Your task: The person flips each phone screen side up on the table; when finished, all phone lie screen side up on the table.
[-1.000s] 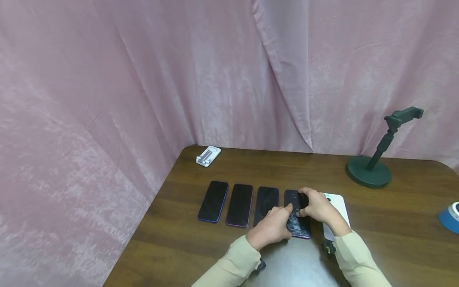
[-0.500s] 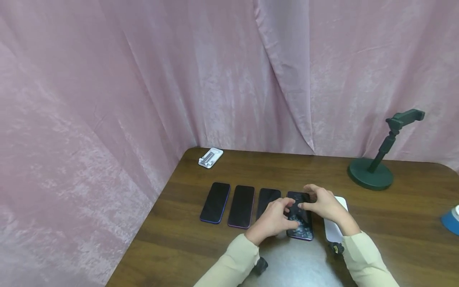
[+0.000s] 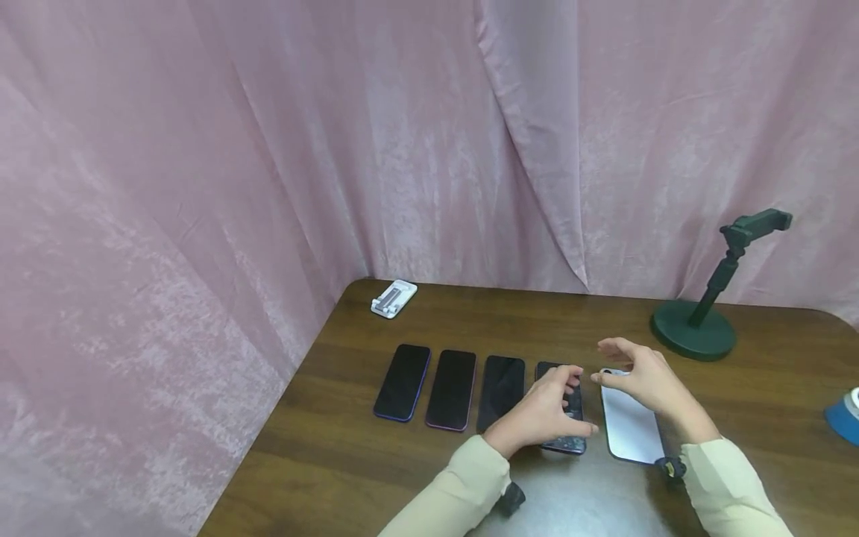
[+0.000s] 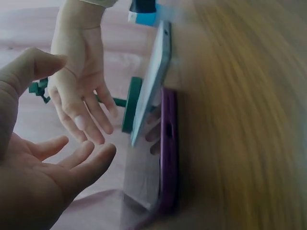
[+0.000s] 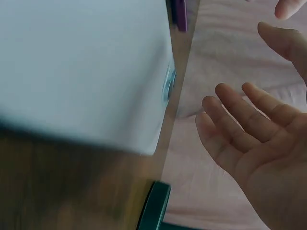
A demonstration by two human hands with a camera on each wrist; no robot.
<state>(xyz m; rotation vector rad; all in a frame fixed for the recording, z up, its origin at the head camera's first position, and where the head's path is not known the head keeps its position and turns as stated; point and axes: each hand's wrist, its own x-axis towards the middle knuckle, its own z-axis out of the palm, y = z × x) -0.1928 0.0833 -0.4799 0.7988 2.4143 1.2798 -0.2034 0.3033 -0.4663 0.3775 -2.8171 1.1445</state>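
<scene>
My left hand point(image 3: 543, 410) hovers over a dark phone point(image 3: 566, 446) with a bluish patterned screen, fingers spread and holding nothing. In the left wrist view, a phone's purple edge point(image 4: 169, 153) lies below the fingers. Over the upper end of a white phone point(image 3: 634, 429) is my right hand point(image 3: 647, 380), thumb and fingers apart with nothing between them. That phone lies back up, its camera ring point(image 5: 169, 85) showing in the right wrist view. Three more phones lie face up in the row: a black one point(image 3: 501, 388), a purple-edged one point(image 3: 452, 389) and a blue-edged one point(image 3: 403, 382).
A small white folding stand point(image 3: 394, 299) lies at the table's back left corner. The green phone stand point(image 3: 694, 330) rises at the back right. A blue and white roll point(image 3: 845, 418) sits at the right edge. Pink curtain point(image 3: 429, 149) hangs behind the wooden table point(image 3: 335, 462).
Both hands have lifted from the patterned-screen phone and moved right, the right hand now over the white phone. The phones in the row stay in place.
</scene>
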